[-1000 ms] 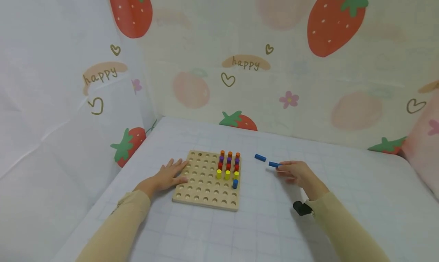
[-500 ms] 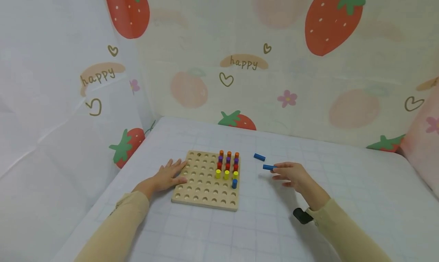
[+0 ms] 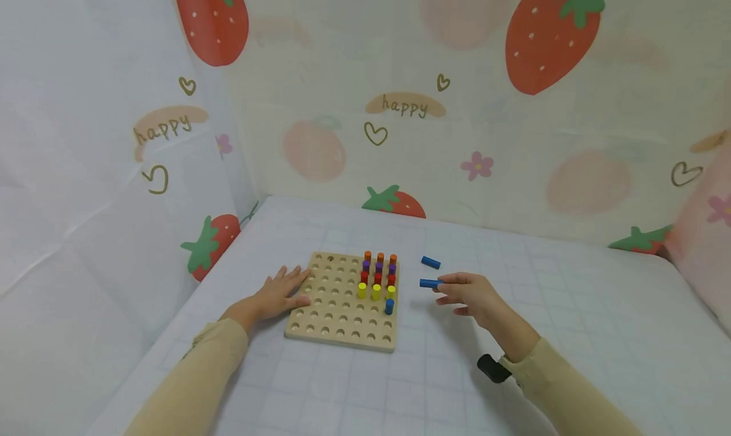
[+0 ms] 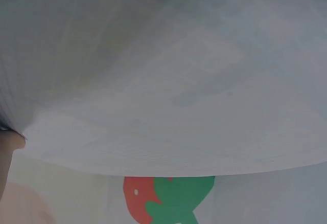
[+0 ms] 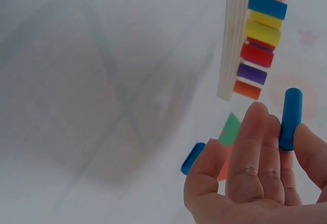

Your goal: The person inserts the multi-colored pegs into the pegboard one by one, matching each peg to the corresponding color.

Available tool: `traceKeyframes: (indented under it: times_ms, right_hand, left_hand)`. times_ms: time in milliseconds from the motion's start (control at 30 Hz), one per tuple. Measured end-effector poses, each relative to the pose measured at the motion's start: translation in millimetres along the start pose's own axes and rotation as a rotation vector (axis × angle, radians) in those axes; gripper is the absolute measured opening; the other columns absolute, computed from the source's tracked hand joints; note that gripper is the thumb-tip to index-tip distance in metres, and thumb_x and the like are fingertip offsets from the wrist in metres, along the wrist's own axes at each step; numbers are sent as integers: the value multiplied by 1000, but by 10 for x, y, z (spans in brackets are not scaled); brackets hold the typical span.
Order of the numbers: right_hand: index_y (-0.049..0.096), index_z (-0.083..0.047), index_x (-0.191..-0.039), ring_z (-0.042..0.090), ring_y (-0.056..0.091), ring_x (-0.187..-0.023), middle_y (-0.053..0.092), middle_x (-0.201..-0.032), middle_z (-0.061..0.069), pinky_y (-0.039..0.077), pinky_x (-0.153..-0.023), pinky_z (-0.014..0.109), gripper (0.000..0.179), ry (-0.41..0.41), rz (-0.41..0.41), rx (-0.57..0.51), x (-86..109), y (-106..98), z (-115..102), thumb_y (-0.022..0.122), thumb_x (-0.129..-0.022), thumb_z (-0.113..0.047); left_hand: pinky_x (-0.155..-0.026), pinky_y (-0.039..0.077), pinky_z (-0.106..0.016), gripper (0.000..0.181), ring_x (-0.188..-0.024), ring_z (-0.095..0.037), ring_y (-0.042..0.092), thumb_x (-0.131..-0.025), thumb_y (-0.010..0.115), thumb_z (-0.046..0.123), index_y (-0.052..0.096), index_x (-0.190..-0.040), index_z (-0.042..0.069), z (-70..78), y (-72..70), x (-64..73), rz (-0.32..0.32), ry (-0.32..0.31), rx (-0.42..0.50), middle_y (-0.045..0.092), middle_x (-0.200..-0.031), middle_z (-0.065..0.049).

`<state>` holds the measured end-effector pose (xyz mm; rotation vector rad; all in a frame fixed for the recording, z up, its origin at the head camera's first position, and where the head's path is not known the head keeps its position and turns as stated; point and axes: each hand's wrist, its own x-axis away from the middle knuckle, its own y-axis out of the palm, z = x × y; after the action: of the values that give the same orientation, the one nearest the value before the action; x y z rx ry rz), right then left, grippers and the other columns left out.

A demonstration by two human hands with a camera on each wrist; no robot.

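Observation:
My right hand (image 3: 471, 297) pinches a blue peg (image 3: 429, 284) between thumb and fingers, its free end pointing left toward the board. In the right wrist view that blue peg (image 5: 292, 116) stands nearly upright at the fingertips. My left hand (image 3: 276, 295) lies with fingers spread on the left edge of a wooden pegboard (image 3: 354, 343). Along the board's right side stand rows of orange (image 3: 380, 257), purple (image 3: 379, 268), red (image 3: 378, 278) and yellow pegs (image 3: 376, 292), three to a row. In front of the yellow row stands a single blue peg (image 3: 389, 306).
Another blue peg (image 3: 431, 262) lies loose on the white cloth beyond my right hand. A black device (image 3: 493, 368) sits at my right wrist. Behind the table (image 3: 320, 391) hangs a strawberry-print curtain (image 3: 502, 118). The left wrist view shows mostly cloth.
My right hand has lifted the blue peg from beside the other loose one and carried it left, toward the board. The left hand stays on the board's edge.

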<state>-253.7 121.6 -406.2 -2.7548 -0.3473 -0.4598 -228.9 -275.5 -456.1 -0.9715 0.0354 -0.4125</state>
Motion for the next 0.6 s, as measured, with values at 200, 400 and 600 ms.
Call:
traceKeyframes:
  times_ms: [200, 400, 600]
  right_hand:
    - [60, 1, -122, 19, 69, -91, 69, -115, 16, 47, -74, 30, 31, -27, 1, 11, 38, 72, -32, 62, -96, -16]
    - [62, -1, -121, 20, 69, -90, 69, -113, 16, 49, -76, 32, 30, -27, -7, 19, 67, 181, -34, 63, -95, -17]
    - [61, -1, -124, 19, 70, -89, 70, -109, 15, 48, -73, 30, 34, -59, -5, 55, 95, 277, -41, 65, -95, -17]
  left_hand:
    - [-109, -3, -67, 81, -141, -52, -5, -97, 52, 50, 20, -153, -1, -16, 17, -4, 4, -10, 6, 11, -155, -32]
    - [-108, -2, -68, 82, -141, -52, -5, -97, 52, 50, 20, -153, 0, -42, 23, -17, 5, -8, -5, 11, -155, -32]
    - [-108, -2, -69, 83, -141, -53, -4, -96, 51, 52, 21, -153, 0, -55, 32, -15, 7, -5, -5, 12, -155, -33]
